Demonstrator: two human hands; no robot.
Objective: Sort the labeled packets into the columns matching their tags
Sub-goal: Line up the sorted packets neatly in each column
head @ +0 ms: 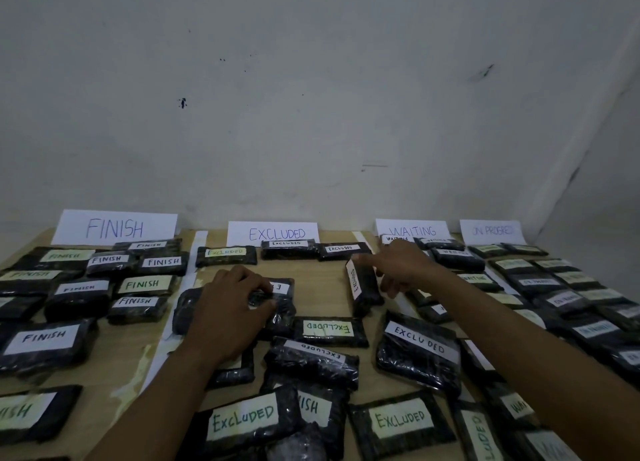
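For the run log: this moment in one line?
stage: sorting | left hand: grips dark packet below EXCLUDED sign | right hand: on tilted EXCLUDED packet, grip unclear

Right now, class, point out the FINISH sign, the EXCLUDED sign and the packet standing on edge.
FINISH sign (116,227): head view, centre of the paper.
EXCLUDED sign (273,233): head view, centre of the paper.
packet standing on edge (367,289): head view, its dark side face.

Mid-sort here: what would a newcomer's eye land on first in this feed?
The four white signs along the far edge of the table, heading columns of labeled packets. Mid-table, the left hand grips a dark packet in the Excluded column, while the right hand touches an on-edge Excluded packet.
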